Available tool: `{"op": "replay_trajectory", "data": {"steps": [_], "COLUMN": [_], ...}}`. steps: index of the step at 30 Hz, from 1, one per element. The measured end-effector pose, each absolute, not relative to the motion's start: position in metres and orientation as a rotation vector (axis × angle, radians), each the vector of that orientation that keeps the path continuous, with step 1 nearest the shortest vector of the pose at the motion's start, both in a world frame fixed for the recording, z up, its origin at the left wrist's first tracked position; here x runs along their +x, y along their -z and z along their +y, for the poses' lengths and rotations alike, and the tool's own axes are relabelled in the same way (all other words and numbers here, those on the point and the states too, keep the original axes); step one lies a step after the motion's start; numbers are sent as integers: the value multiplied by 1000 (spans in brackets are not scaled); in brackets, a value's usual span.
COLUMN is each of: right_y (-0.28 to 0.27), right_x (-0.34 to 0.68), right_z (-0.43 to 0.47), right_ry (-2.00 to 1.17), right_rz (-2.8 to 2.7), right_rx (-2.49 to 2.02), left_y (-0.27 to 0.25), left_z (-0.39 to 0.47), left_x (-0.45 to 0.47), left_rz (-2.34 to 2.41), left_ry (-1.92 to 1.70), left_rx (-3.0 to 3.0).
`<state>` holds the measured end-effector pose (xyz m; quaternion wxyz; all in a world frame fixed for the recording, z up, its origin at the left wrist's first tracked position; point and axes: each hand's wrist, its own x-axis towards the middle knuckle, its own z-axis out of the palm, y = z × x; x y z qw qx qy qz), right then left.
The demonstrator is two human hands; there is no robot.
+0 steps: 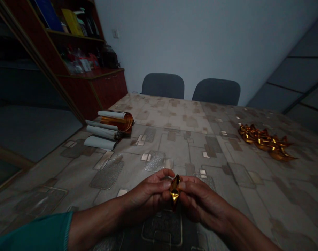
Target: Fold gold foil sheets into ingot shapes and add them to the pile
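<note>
Between my two hands, above the near part of the table, is a small folded piece of shiny gold foil paper [175,191], narrow and pointed at its ends. My left hand [155,191] pinches its left side with thumb and fingers. On the other side, my right hand [198,195] grips it the same way, thumb near the top. Parts of the foil piece are hidden behind the fingers. Farther right on the table lies a group of several finished-looking gold foil shapes [265,141] with pointed ends.
A stack of curled foil sheets [117,122] with pale backs rests at the table's left side. The patterned tablecloth [174,139] covers the table. Two grey chairs [162,85] stand at the far edge. A wooden cabinet [106,89] with shelves is at the left.
</note>
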<state>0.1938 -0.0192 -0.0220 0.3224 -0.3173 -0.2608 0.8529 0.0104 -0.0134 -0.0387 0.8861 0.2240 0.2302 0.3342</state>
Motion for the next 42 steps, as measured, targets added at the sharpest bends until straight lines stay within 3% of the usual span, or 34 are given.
{"op": "replay_trajectory", "data": {"steps": [25, 42], "right_y": [32, 37], "right_x": [192, 193], "right_z": [-21, -17], "right_ry": [-2149, -2152], "right_rz": [-840, -834], "right_rx": [-870, -855], "left_y": [48, 49], "left_z": [-13, -12], "left_x": [20, 19], "left_rz": [727, 808], "left_ry": [-873, -805], "left_rx": [772, 846]}}
